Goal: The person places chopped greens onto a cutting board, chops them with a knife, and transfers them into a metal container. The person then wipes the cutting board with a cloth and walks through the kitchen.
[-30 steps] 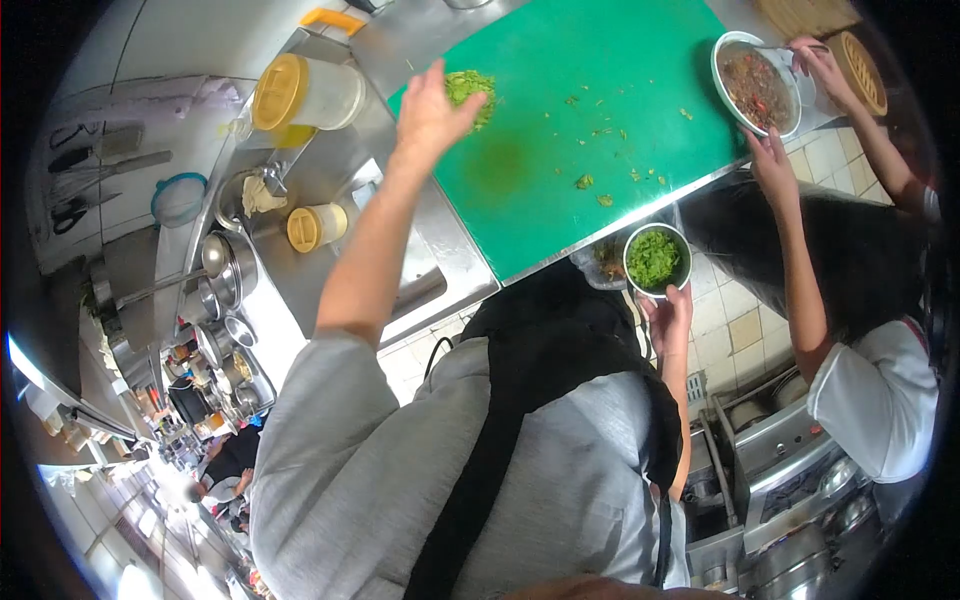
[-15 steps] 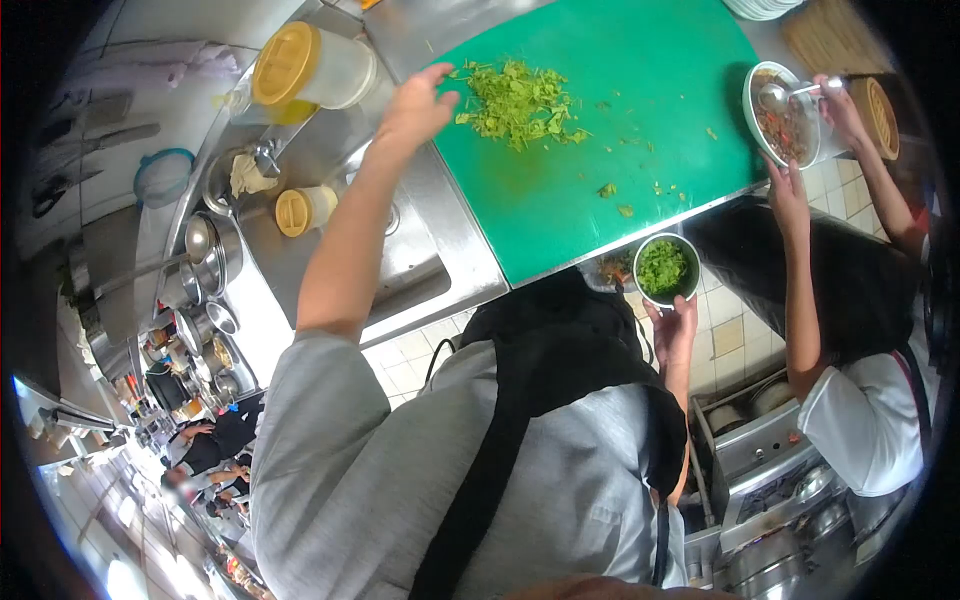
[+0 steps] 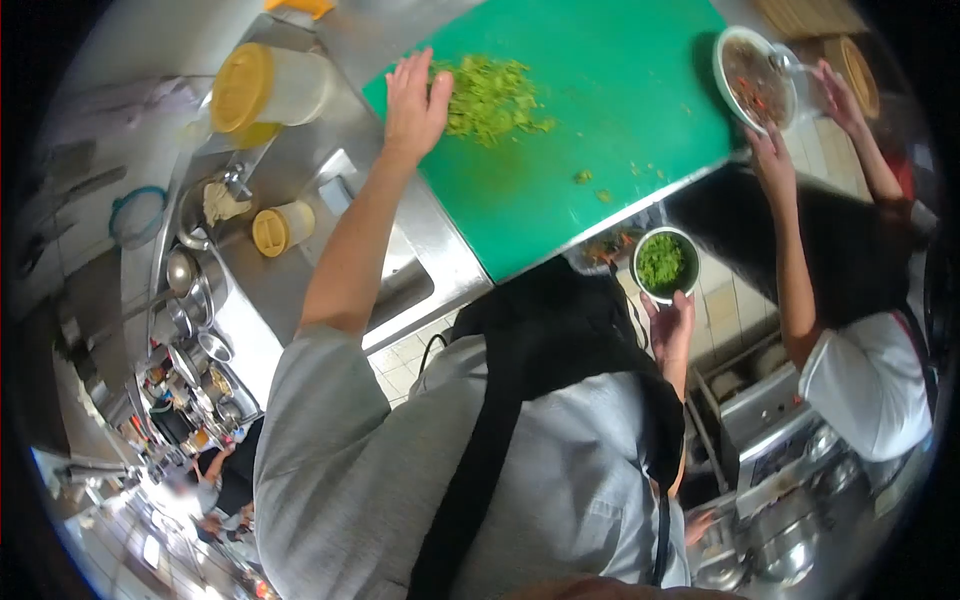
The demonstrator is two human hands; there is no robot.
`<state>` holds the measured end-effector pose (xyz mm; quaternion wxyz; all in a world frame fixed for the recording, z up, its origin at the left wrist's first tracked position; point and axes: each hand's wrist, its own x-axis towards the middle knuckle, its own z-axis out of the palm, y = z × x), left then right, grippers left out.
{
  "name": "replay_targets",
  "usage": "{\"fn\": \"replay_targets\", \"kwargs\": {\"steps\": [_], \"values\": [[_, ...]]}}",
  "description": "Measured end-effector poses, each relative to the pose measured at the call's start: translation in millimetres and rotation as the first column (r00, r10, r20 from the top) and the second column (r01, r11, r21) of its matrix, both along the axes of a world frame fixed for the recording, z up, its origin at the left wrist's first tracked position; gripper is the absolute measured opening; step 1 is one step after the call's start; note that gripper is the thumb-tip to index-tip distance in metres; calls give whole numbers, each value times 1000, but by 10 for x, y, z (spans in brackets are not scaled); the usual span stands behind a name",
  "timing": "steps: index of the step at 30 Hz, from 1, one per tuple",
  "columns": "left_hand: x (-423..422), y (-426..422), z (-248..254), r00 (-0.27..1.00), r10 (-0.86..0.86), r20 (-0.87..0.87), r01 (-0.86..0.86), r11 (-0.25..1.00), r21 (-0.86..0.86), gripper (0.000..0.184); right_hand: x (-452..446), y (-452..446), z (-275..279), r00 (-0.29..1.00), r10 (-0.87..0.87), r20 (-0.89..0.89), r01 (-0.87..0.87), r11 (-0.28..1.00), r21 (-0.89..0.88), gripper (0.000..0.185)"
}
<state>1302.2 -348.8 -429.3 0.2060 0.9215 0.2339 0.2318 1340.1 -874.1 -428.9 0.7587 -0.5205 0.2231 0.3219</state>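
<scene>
Green chopped leaves (image 3: 497,100) beside left hand (image 3: 414,110), fingers (image 3: 404,80) spread, released; bowl (image 3: 692,264) in right hand's (image 3: 674,326) grasp.

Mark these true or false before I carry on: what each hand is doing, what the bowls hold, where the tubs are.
1. The right hand holds a bowl with chopped greens in it. True.
2. The left hand grips a knife. False: it holds no knife; its fingers are spread at the edge of the loose greens.
3. The loose greens lie on the board. True.
4. The co-worker's bowl is empty. False: there is food with red pieces in it.
5. Both yellow-lidded tubs are on the board. False: the large tub and small tub are off it, on the sink side.
</scene>
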Motion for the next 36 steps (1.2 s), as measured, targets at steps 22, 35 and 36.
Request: {"fn": "replay_targets", "kwargs": {"steps": [22,35,36], "values": [[517,-2412,160,860,-507,-51,504,861,-67,35,111,-696,14,996,-89,-4,89,996,13,69],[443,-3279,-419,661,-699,-274,724,690,-15,28,322,-1121,59,997,-27,78,27,1000,4,57],[488,-3296,-484,641,-625,-445,683,729,-41,29,334,-1165,35,996,-20,83,19,1000,11,59]]}}
